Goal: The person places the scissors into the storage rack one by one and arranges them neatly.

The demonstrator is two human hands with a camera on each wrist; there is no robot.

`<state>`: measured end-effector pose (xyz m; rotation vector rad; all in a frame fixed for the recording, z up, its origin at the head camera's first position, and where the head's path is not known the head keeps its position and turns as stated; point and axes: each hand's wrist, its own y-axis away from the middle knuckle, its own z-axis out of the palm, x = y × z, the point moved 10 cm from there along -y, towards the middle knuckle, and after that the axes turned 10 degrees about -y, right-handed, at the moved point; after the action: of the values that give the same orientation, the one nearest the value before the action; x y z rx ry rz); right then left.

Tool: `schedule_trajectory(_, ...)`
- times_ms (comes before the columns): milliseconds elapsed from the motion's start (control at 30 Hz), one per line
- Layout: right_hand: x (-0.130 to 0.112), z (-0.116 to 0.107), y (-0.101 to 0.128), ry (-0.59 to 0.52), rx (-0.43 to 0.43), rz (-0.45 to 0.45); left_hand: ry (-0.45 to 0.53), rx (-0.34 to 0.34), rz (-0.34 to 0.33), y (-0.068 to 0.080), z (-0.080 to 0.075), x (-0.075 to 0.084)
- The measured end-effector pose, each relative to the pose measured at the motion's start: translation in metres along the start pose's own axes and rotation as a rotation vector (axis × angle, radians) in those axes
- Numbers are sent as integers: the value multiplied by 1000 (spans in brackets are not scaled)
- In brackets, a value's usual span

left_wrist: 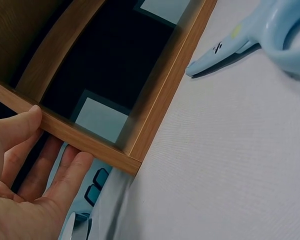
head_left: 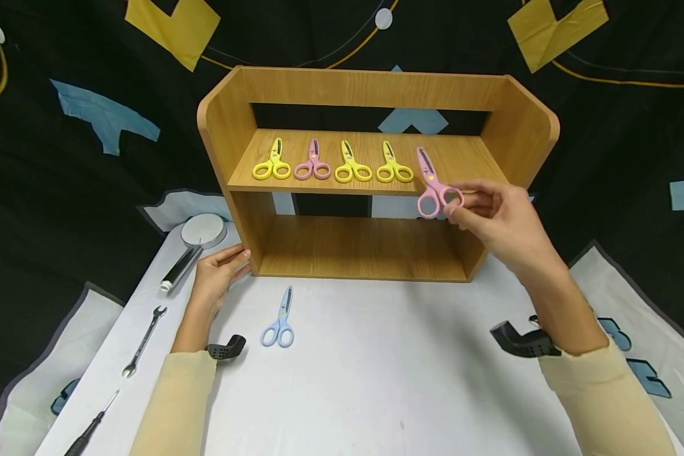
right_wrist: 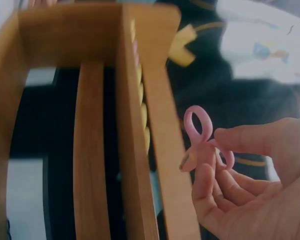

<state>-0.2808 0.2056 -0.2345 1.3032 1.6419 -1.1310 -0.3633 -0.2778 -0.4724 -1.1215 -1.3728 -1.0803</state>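
Observation:
My right hand (head_left: 498,212) pinches a pair of pink scissors (head_left: 427,166) by one handle loop, at the front right of the upper board of a wooden shelf (head_left: 370,85). Their blades point up and back over that board. Left of them lie several more scissors in a row: yellow scissors (head_left: 272,161), pink scissors (head_left: 313,161), yellow scissors (head_left: 351,163) and yellow scissors (head_left: 394,164). Low on the shelf's left side panel, my left hand (head_left: 213,278) holds the edge, thumb at the front and fingers outside. Light blue scissors (head_left: 284,310) lie on the white table near it.
Along the table's left side lie a round white-topped object (head_left: 204,229), a dark cylinder with a white end (head_left: 180,269), a wrench (head_left: 144,342) and a screwdriver (head_left: 91,425). The shelf has a lower compartment (head_left: 365,247). Black cloth (head_left: 80,209) hangs behind.

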Motion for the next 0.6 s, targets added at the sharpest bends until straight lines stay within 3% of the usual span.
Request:
schedule_trajectory(133, -1, -18, -37, 61, 44, 31, 12, 5, -2, 0, -1, 0)
schedule_trajectory(300, 10, -25, -70, 152, 53, 103, 47, 11, -5, -1, 1, -2)
schedule_trajectory(600, 25, -18, -87, 338, 3, 148, 64, 21, -18, 1, -1, -3)
